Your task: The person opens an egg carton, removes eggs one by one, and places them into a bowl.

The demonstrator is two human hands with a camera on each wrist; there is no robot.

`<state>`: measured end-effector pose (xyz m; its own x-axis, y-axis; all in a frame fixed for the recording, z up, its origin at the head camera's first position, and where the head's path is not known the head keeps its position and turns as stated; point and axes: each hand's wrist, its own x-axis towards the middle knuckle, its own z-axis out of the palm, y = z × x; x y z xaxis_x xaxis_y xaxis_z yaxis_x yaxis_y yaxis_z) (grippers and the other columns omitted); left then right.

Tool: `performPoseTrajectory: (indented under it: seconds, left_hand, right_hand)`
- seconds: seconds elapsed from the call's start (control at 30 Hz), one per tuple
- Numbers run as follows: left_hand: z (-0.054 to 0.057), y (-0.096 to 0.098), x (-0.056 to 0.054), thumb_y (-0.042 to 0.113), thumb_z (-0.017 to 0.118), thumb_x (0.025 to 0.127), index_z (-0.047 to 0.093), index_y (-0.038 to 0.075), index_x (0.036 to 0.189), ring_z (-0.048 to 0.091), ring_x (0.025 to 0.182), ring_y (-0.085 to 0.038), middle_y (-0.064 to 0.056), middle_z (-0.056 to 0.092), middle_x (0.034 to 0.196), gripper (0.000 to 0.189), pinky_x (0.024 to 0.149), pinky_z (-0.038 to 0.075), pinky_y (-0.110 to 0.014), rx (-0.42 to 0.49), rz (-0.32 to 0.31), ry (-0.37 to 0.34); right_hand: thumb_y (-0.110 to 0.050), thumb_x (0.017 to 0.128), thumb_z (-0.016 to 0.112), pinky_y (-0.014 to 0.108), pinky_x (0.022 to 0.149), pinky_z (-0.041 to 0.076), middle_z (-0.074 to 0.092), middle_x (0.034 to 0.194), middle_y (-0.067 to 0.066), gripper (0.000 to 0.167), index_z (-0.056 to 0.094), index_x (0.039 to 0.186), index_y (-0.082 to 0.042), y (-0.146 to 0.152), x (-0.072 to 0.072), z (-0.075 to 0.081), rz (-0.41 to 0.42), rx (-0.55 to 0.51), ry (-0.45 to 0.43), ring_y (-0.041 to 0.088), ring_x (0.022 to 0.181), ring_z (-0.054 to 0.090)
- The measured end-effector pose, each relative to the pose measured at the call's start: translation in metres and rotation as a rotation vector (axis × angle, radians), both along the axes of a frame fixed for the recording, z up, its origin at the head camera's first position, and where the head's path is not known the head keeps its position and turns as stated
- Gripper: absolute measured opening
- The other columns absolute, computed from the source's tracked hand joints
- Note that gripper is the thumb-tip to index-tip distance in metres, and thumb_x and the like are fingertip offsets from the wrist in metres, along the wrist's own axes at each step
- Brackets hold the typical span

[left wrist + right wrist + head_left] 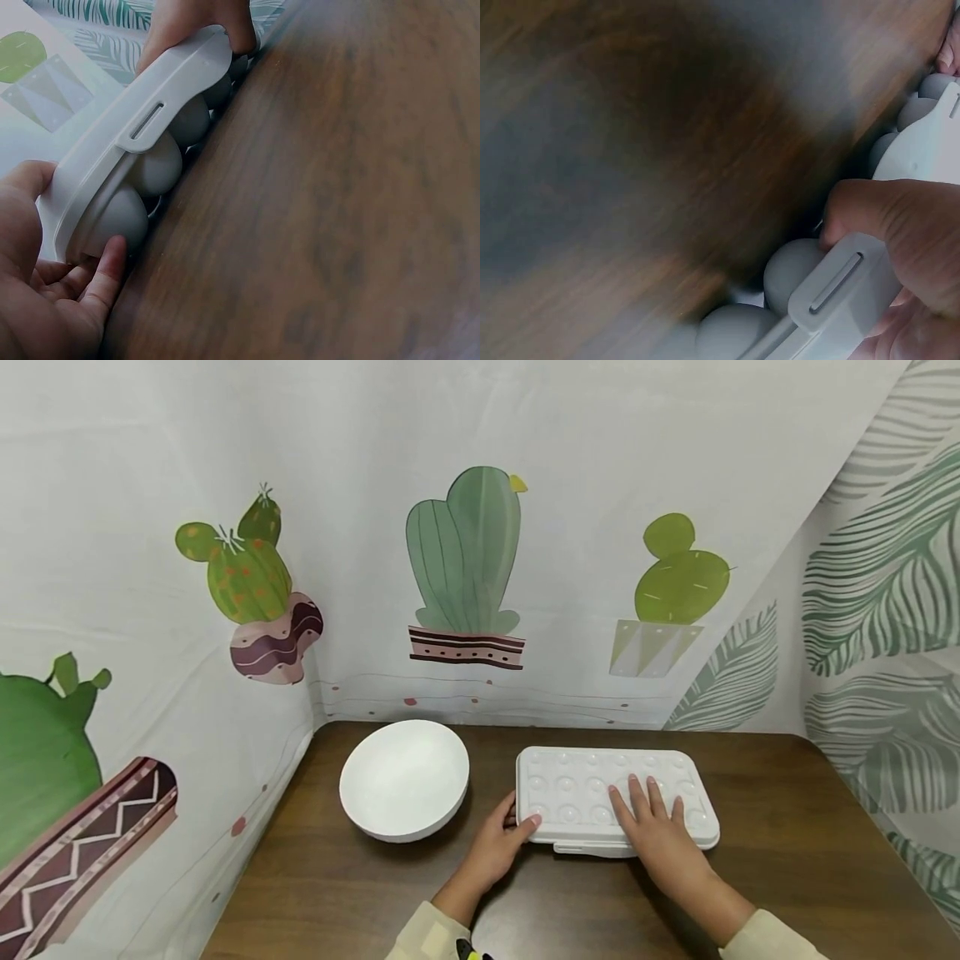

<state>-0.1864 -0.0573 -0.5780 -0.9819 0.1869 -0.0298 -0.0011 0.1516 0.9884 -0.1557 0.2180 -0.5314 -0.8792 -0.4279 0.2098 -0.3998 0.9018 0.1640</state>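
A white plastic egg box point(566, 789) with a dimpled lid lies on the table, its long side facing me. My left hand point(501, 839) grips its left front corner, thumb on the lid's edge and fingers at the end and below. Under the lid, pale round eggs point(157, 166) show along the front. The right hand point(663, 843) rests on the lid's right half with fingers spread and fairly straight. Its thumb point(859, 210) bends over the front edge beside a slotted latch point(836, 283). Another slotted latch point(146, 121) sits near the left hand.
To the left of the box stands a white bowl point(405, 781), with a gap between them. Both are on a brown wooden table point(337, 893). Behind the table hangs a white cloth point(577, 693) printed with cacti and leaves.
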Motion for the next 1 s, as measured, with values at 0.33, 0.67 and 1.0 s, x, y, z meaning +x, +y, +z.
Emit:
performPoseTrajectory:
  seconds: [0.33, 0.67, 1.0]
  left_hand:
    - [-0.0003, -0.0022, -0.0022, 0.032, 0.069, 0.096, 0.039, 0.007, 0.154, 0.061, 0.096, -0.012, -0.017, 0.065, 0.118, 0.070, 0.076, 0.052, -0.020, -0.012, -0.005, 0.010]
    - [0.0009, -0.0004, -0.0003, 0.032, 0.068, 0.096, 0.038, 0.006, 0.155, 0.061, 0.095, -0.013, -0.017, 0.065, 0.119, 0.071, 0.074, 0.052, -0.019, -0.010, -0.010, 0.001]
    - [0.0019, -0.0005, 0.0001, 0.033, 0.069, 0.095, 0.039, 0.007, 0.154, 0.062, 0.098, -0.015, -0.017, 0.065, 0.119, 0.071, 0.076, 0.053, -0.019, -0.010, -0.003, -0.008]
  right_hand:
    - [0.020, 0.081, 0.063, 0.077, 0.095, 0.042, 0.041, 0.152, 0.032, 0.074, 0.045, 0.148, -0.005, -0.0025, -0.0031, 0.0007, -0.009, -0.036, -0.029, 0.055, 0.140, 0.040]
    - [0.018, 0.081, 0.064, 0.077, 0.096, 0.041, 0.039, 0.153, 0.032, 0.075, 0.043, 0.149, -0.005, 0.0012, -0.0011, -0.0003, -0.010, -0.058, -0.054, 0.056, 0.140, 0.038]
    - [0.012, 0.082, 0.068, 0.077, 0.097, 0.040, 0.037, 0.155, 0.032, 0.076, 0.041, 0.151, -0.005, 0.0032, -0.0023, 0.0009, -0.012, -0.048, -0.077, 0.056, 0.141, 0.038]
